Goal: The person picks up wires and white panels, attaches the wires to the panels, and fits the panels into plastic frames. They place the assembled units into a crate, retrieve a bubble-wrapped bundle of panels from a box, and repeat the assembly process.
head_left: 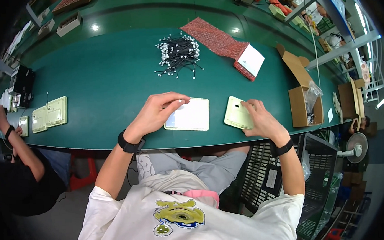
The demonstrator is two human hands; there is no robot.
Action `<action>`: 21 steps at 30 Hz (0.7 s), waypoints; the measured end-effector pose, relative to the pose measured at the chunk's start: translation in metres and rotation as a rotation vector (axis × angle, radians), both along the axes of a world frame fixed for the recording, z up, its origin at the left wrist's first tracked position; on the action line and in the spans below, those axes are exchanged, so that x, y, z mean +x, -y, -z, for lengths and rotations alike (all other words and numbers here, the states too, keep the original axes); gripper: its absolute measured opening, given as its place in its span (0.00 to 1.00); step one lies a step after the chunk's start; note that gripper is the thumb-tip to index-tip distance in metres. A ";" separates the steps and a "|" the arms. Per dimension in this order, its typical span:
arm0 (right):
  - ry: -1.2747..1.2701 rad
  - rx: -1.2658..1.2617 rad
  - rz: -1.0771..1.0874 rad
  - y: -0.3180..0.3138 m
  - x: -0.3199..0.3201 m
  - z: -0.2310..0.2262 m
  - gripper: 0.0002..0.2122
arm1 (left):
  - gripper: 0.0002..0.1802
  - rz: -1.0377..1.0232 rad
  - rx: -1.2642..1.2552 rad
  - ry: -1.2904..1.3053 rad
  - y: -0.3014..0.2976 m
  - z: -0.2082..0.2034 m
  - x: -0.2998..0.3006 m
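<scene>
A flat tablet-like panel with a white face and pale green rim lies on the green table before me. Over its upper left corner is my left hand, thumb and fingers pinched together. Whatever the pinch holds, if anything, is too small to make out. To the right, my right hand grips the edge of a pale green plastic cover with a small dark opening near its top. The cover sits at the table's near side, apart from the panel. My right thumb lies over its upper right part.
A pile of short black cables with white connectors lies farther back. Red bubble wrap stretches beside it under a white card-like stack. An open cardboard box stands right. Pale green housings and a co-worker's arm are left.
</scene>
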State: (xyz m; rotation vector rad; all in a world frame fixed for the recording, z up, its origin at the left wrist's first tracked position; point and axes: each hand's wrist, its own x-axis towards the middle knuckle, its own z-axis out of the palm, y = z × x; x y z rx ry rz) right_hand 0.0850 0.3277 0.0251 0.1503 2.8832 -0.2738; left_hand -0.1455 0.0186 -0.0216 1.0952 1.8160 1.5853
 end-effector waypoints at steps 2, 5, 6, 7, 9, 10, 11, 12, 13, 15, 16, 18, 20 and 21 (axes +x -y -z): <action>-0.191 -0.168 -0.015 0.024 -0.008 -0.019 0.47 | 0.13 0.011 -0.031 -0.019 0.001 -0.001 -0.005; -0.376 -0.240 -0.085 0.079 -0.030 -0.048 0.47 | 0.13 0.021 -0.041 0.108 0.001 -0.001 -0.003; -0.476 -0.215 -0.145 0.096 -0.039 -0.050 0.47 | 0.13 0.024 -0.045 0.108 0.001 -0.001 -0.001; -0.479 -0.217 -0.139 0.106 -0.045 -0.046 0.47 | 0.13 0.011 -0.051 0.083 0.001 -0.001 0.000; -0.498 -0.180 -0.172 0.122 -0.058 -0.040 0.47 | 0.13 -0.022 -0.060 0.035 0.004 -0.001 0.001; -0.507 -0.162 -0.191 0.125 -0.061 -0.038 0.48 | 0.13 -0.023 -0.062 0.034 0.004 -0.001 0.000; -0.507 -0.163 -0.192 0.126 -0.063 -0.035 0.48 | 0.13 -0.017 -0.061 0.029 0.004 0.000 -0.002; -0.506 -0.143 -0.187 0.127 -0.063 -0.032 0.48 | 0.14 -0.012 -0.061 0.027 0.005 0.001 -0.003; -0.505 -0.123 -0.181 0.127 -0.063 -0.028 0.48 | 0.14 -0.008 -0.060 0.026 0.005 0.002 -0.003; -0.499 -0.104 -0.178 0.128 -0.064 -0.025 0.48 | 0.14 0.006 -0.055 0.003 0.007 0.004 -0.005; -0.497 -0.117 -0.177 0.127 -0.065 -0.025 0.48 | 0.14 0.022 -0.049 -0.024 0.008 0.005 -0.005; -0.496 -0.145 -0.172 0.128 -0.068 -0.023 0.47 | 0.15 0.040 -0.048 -0.048 0.009 0.008 -0.008; -0.485 -0.159 -0.174 0.128 -0.068 -0.022 0.47 | 0.15 0.053 -0.028 -0.068 0.010 0.011 -0.009; -0.478 -0.169 -0.175 0.128 -0.068 -0.021 0.47 | 0.16 0.060 -0.018 -0.078 0.010 0.012 -0.010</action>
